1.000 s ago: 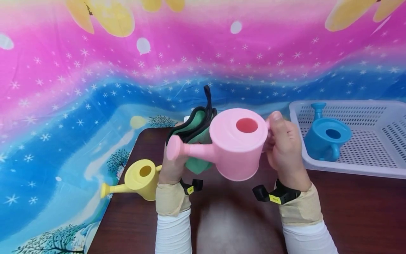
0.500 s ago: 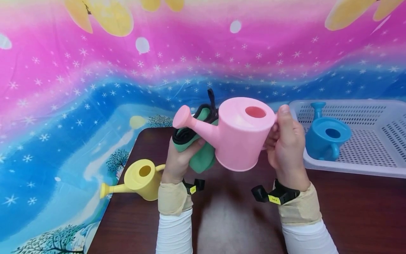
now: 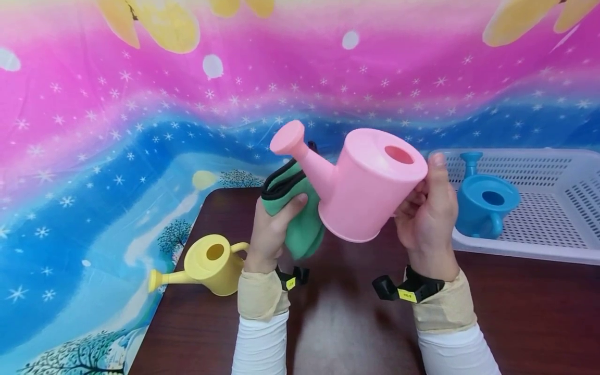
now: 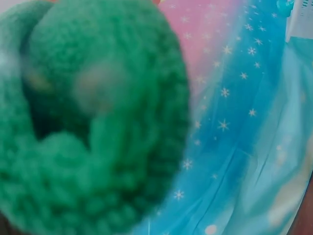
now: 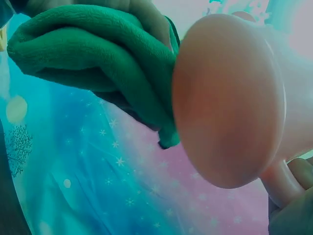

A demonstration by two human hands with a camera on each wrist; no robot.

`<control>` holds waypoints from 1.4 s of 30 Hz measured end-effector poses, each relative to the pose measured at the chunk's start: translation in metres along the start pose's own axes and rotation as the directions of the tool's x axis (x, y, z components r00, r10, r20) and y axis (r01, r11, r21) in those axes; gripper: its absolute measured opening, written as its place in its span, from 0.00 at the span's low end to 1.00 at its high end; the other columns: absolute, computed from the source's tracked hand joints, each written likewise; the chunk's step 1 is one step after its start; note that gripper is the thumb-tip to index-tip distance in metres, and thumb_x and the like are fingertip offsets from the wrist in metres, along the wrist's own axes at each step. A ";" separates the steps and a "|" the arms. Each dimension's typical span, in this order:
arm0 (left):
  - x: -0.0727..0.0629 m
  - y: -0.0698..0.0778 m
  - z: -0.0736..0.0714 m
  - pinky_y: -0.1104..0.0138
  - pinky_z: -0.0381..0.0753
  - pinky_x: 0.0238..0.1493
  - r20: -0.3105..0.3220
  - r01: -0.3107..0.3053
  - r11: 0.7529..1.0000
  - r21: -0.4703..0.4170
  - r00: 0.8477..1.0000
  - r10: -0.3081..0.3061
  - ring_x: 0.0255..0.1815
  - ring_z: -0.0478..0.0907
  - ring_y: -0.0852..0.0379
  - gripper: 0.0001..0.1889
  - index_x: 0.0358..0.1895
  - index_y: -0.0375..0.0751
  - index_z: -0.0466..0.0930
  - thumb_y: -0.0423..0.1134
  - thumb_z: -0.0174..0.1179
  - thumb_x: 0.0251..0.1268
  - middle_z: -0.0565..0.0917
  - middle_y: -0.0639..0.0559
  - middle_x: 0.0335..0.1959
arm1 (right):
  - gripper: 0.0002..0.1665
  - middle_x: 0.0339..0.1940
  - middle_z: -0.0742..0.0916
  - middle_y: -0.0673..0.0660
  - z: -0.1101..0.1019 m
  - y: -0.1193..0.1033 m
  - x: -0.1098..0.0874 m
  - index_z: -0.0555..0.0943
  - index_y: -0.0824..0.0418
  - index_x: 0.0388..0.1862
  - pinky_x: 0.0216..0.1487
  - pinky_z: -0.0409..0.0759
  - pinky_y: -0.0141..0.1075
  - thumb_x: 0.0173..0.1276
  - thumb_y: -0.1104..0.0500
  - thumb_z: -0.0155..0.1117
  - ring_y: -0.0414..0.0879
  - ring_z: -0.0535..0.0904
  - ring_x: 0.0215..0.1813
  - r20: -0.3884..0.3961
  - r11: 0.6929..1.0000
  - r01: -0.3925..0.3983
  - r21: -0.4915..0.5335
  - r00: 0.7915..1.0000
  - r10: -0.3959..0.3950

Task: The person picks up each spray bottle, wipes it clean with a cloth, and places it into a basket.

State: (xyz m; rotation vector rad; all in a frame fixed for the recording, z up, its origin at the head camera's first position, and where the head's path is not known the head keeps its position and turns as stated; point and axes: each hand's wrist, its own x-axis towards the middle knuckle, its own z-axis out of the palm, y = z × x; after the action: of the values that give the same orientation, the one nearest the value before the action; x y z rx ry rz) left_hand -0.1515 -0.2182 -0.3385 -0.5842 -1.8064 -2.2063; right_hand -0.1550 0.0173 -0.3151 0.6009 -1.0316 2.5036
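Observation:
A pink watering can (image 3: 370,187) is held up above the table, tilted with its spout raised to the left. My right hand (image 3: 428,224) grips it by the handle, which is mostly hidden in the head view; part of the handle shows in the right wrist view beneath the can's round base (image 5: 227,103). My left hand (image 3: 272,234) holds a folded green cloth with black edging (image 3: 302,229), thumb over its front, just behind and left of the can. In the left wrist view the bunched cloth (image 4: 137,161) fills much of the picture. Whether cloth and can touch is unclear.
On the table's left side stands a yellow watering can (image 3: 213,263), close to my left wrist. A white perforated basket (image 3: 525,252) at the right holds a blue watering can (image 3: 485,205). Behind the brown table (image 3: 347,323) hangs a printed backdrop (image 3: 281,67).
My right hand has raised the pink can, moved it right and tilted its spout end upward. My left hand, with the cloth, has shifted slightly right.

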 end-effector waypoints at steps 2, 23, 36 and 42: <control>0.000 0.000 0.003 0.60 0.88 0.60 -0.003 0.023 1.000 -0.008 1.000 -0.024 0.57 0.87 0.56 0.26 0.72 0.38 0.74 0.34 0.62 0.71 0.86 0.56 0.58 | 0.26 0.14 0.72 0.53 0.001 0.001 0.000 0.81 0.65 0.27 0.15 0.53 0.33 0.75 0.45 0.68 0.44 0.57 0.15 -0.001 0.999 0.027 0.027 1.000 -0.027; 0.002 -0.013 0.035 0.59 0.83 0.63 0.311 0.024 1.000 0.001 0.950 -0.023 0.57 0.82 0.57 0.31 0.73 0.32 0.70 0.40 0.67 0.71 0.80 0.34 0.61 | 0.34 0.13 0.67 0.56 0.011 0.008 -0.002 0.71 0.67 0.19 0.17 0.53 0.33 0.66 0.44 0.78 0.46 0.57 0.16 -0.049 0.937 0.336 0.096 0.942 -0.332; 0.001 -0.009 0.038 0.60 0.83 0.60 0.418 0.042 0.994 0.099 0.905 -0.080 0.58 0.81 0.58 0.29 0.72 0.32 0.71 0.30 0.63 0.67 0.80 0.32 0.64 | 0.36 0.13 0.67 0.57 0.002 0.006 0.006 0.70 0.67 0.20 0.18 0.63 0.34 0.68 0.41 0.75 0.47 0.59 0.15 -0.085 0.926 0.376 0.045 0.925 -0.371; -0.001 -0.008 0.034 0.62 0.83 0.60 0.401 0.089 0.991 0.103 0.908 -0.123 0.58 0.81 0.58 0.31 0.73 0.36 0.72 0.32 0.65 0.66 0.81 0.34 0.64 | 0.36 0.13 0.67 0.57 -0.001 0.004 0.008 0.69 0.67 0.20 0.18 0.63 0.35 0.68 0.41 0.75 0.46 0.58 0.15 -0.084 0.928 0.370 0.033 0.927 -0.366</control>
State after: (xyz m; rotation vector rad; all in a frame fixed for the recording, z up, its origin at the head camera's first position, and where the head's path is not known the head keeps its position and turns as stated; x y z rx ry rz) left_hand -0.1483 -0.1831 -0.3409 -1.0142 -2.1635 -2.1856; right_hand -0.1637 0.0172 -0.3142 0.6406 -0.7507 2.2054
